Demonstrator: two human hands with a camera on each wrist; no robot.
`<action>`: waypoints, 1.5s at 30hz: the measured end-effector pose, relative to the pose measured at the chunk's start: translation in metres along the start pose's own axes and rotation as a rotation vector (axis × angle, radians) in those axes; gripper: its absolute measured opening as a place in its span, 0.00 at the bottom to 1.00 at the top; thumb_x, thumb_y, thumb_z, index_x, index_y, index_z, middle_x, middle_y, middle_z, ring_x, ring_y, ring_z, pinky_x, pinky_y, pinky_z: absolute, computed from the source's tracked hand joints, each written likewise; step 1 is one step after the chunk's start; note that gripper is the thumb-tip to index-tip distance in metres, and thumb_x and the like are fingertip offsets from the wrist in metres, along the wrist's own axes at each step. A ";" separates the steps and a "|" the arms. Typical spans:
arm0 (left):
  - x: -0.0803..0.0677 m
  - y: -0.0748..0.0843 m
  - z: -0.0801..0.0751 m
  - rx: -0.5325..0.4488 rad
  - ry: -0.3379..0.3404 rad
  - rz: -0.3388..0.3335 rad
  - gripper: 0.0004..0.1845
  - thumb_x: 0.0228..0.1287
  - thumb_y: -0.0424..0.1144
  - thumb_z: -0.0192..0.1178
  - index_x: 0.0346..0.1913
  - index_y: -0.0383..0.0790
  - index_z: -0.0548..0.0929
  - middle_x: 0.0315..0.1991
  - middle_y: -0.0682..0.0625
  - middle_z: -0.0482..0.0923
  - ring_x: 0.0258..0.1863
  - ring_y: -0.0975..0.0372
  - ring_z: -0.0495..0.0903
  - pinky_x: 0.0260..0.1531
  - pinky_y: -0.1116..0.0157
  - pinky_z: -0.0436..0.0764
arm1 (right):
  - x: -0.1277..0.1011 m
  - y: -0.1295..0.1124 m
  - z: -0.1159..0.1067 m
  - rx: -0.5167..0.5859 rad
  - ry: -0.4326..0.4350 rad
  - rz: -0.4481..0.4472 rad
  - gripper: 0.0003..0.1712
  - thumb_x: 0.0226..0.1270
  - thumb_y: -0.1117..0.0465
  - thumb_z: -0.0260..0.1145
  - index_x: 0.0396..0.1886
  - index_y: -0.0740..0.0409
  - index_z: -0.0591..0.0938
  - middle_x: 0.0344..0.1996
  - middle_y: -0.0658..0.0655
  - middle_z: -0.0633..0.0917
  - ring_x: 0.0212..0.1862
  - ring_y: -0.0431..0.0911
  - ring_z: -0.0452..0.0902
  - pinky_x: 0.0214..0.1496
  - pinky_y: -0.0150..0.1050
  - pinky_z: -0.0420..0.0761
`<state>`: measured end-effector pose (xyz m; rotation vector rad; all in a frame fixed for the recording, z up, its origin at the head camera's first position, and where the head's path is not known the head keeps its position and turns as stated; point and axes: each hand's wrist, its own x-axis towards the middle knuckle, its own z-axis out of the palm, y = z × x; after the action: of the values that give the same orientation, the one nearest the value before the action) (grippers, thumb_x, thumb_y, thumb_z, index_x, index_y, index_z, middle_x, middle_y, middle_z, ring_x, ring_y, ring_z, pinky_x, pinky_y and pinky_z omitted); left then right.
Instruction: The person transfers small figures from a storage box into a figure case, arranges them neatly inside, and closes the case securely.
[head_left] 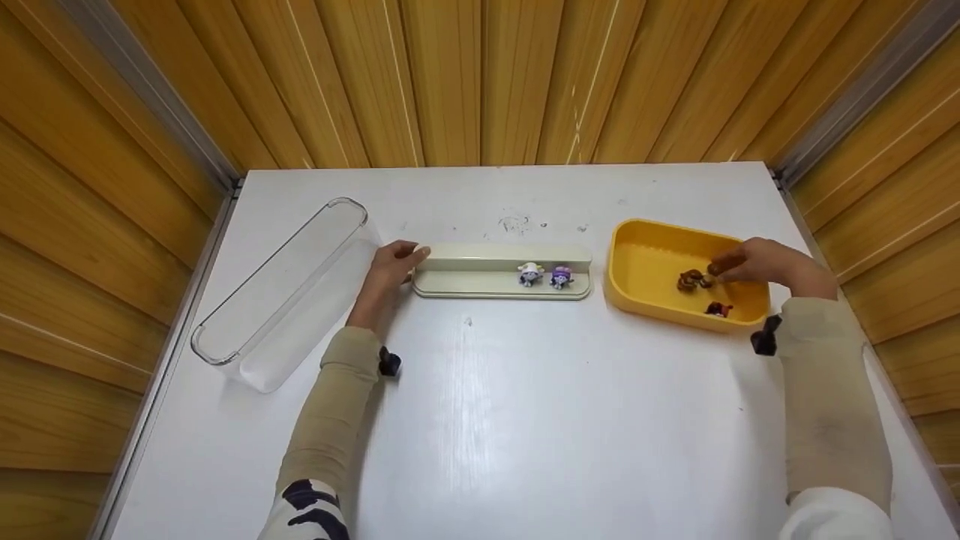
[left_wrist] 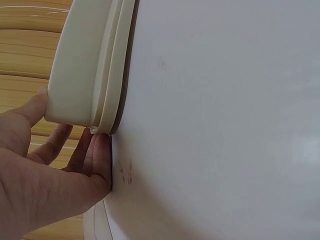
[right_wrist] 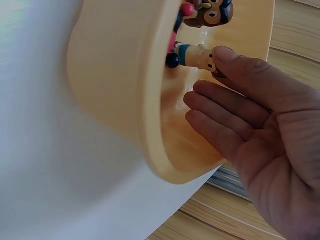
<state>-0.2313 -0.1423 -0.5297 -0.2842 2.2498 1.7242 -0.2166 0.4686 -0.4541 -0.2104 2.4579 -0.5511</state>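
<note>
My left hand (head_left: 391, 271) grips the left end of a long cream display stand (head_left: 469, 283), its thumb on the raised back part and its other fingers curled at the end. On the stand's lower step, toward the right, are two small figurines: a white-and-purple one (head_left: 530, 274) and a purple one (head_left: 561, 277). Inside a yellow bin (head_left: 626, 298), my right hand (head_left: 769, 262) pinches a small figurine (right_wrist: 200, 57) by its head, the thumb showing on it. Close to that figurine lie a brown owl figurine (right_wrist: 215, 12) and a red-and-black figurine (head_left: 718, 309).
A clear, lidless long box (head_left: 300, 300) sits slanted at the left of the white table (head_left: 525, 420). Wood-look panels (head_left: 480, 82) enclose the back and both sides. Dark smudges (head_left: 514, 223) mark the tabletop behind the stand.
</note>
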 end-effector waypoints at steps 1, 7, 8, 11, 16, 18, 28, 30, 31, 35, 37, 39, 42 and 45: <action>0.000 0.000 0.000 0.002 0.002 -0.003 0.30 0.72 0.50 0.63 0.67 0.34 0.74 0.63 0.40 0.75 0.61 0.52 0.75 0.61 0.55 0.78 | 0.001 -0.001 -0.001 0.007 -0.002 0.006 0.30 0.77 0.52 0.64 0.68 0.69 0.75 0.65 0.76 0.73 0.62 0.67 0.69 0.68 0.71 0.63; 0.000 0.002 0.000 0.001 0.016 -0.028 0.30 0.72 0.51 0.63 0.68 0.36 0.75 0.63 0.42 0.75 0.62 0.53 0.75 0.61 0.57 0.78 | 0.005 -0.006 -0.006 0.024 0.000 0.026 0.35 0.75 0.47 0.65 0.69 0.69 0.74 0.68 0.78 0.68 0.63 0.67 0.67 0.68 0.71 0.62; 0.001 0.001 0.001 0.002 0.017 -0.030 0.30 0.72 0.51 0.63 0.68 0.36 0.75 0.63 0.42 0.75 0.62 0.53 0.75 0.60 0.57 0.78 | 0.006 -0.007 -0.006 0.020 -0.001 0.025 0.34 0.75 0.48 0.65 0.68 0.69 0.74 0.67 0.78 0.69 0.63 0.67 0.68 0.68 0.71 0.63; 0.001 0.001 0.001 0.011 0.018 -0.030 0.29 0.72 0.51 0.63 0.68 0.37 0.75 0.64 0.42 0.75 0.62 0.53 0.75 0.60 0.57 0.78 | 0.007 -0.009 -0.008 0.026 -0.008 0.038 0.32 0.76 0.50 0.64 0.67 0.70 0.75 0.66 0.78 0.71 0.60 0.64 0.70 0.68 0.68 0.65; 0.002 0.002 0.002 0.027 0.020 -0.034 0.29 0.72 0.52 0.63 0.68 0.37 0.75 0.63 0.42 0.76 0.61 0.54 0.75 0.59 0.57 0.79 | 0.007 -0.010 -0.007 0.063 -0.024 0.066 0.30 0.76 0.50 0.64 0.67 0.68 0.76 0.63 0.74 0.74 0.56 0.59 0.72 0.67 0.63 0.70; 0.003 0.003 0.001 0.026 0.021 -0.032 0.29 0.72 0.52 0.63 0.68 0.37 0.75 0.63 0.42 0.76 0.61 0.54 0.76 0.59 0.57 0.79 | 0.006 -0.009 -0.006 0.100 -0.028 0.077 0.30 0.76 0.50 0.64 0.67 0.66 0.77 0.63 0.71 0.76 0.56 0.59 0.73 0.68 0.63 0.69; 0.003 -0.001 0.002 0.020 0.015 -0.014 0.29 0.73 0.51 0.63 0.67 0.35 0.75 0.63 0.40 0.75 0.61 0.52 0.75 0.60 0.56 0.79 | 0.007 -0.001 -0.001 0.165 -0.025 0.093 0.30 0.78 0.48 0.61 0.68 0.66 0.76 0.58 0.68 0.80 0.55 0.58 0.74 0.67 0.61 0.70; 0.003 0.000 0.002 0.025 0.016 -0.008 0.29 0.73 0.51 0.63 0.67 0.35 0.75 0.63 0.40 0.75 0.61 0.52 0.75 0.60 0.56 0.79 | 0.008 -0.003 -0.002 0.142 -0.029 0.088 0.31 0.78 0.48 0.60 0.67 0.67 0.76 0.56 0.67 0.81 0.53 0.57 0.75 0.66 0.59 0.72; 0.003 0.000 0.002 0.028 0.017 -0.005 0.29 0.73 0.50 0.62 0.67 0.35 0.75 0.63 0.40 0.75 0.60 0.52 0.75 0.59 0.56 0.79 | 0.009 -0.004 -0.003 0.140 -0.032 0.087 0.30 0.78 0.48 0.61 0.67 0.68 0.77 0.55 0.67 0.82 0.52 0.57 0.75 0.66 0.57 0.73; 0.002 0.000 0.002 0.022 0.014 -0.002 0.29 0.73 0.51 0.62 0.67 0.35 0.75 0.63 0.40 0.75 0.62 0.52 0.75 0.60 0.55 0.78 | 0.012 -0.005 -0.001 0.058 -0.014 0.012 0.27 0.78 0.51 0.61 0.62 0.69 0.79 0.51 0.66 0.84 0.47 0.53 0.78 0.61 0.52 0.77; 0.001 0.000 0.002 0.014 0.014 -0.006 0.29 0.73 0.51 0.63 0.68 0.35 0.74 0.64 0.41 0.75 0.62 0.52 0.75 0.61 0.55 0.78 | 0.012 -0.004 0.000 0.027 0.001 -0.014 0.26 0.79 0.52 0.61 0.60 0.70 0.80 0.49 0.66 0.85 0.46 0.52 0.78 0.59 0.51 0.76; 0.001 0.000 0.002 0.008 0.015 -0.008 0.30 0.73 0.51 0.63 0.68 0.35 0.74 0.64 0.41 0.74 0.63 0.52 0.74 0.61 0.55 0.77 | 0.011 -0.002 0.001 0.016 0.014 -0.017 0.26 0.79 0.51 0.61 0.61 0.70 0.80 0.50 0.67 0.84 0.47 0.53 0.77 0.60 0.55 0.74; 0.001 -0.001 0.003 0.005 0.019 -0.003 0.29 0.72 0.50 0.63 0.67 0.35 0.75 0.64 0.41 0.75 0.62 0.52 0.75 0.61 0.55 0.77 | 0.008 -0.001 0.001 0.004 0.040 -0.012 0.28 0.79 0.50 0.60 0.62 0.71 0.79 0.53 0.70 0.83 0.48 0.57 0.77 0.64 0.63 0.71; 0.001 -0.002 0.003 0.010 0.027 0.000 0.29 0.73 0.50 0.63 0.67 0.35 0.75 0.63 0.41 0.75 0.62 0.52 0.75 0.61 0.55 0.78 | 0.006 -0.002 -0.002 0.002 0.073 -0.020 0.29 0.80 0.50 0.59 0.62 0.72 0.79 0.54 0.73 0.82 0.51 0.59 0.79 0.65 0.65 0.70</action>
<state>-0.2314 -0.1402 -0.5321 -0.3071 2.2771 1.7187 -0.2220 0.4659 -0.4552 -0.2181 2.5281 -0.5787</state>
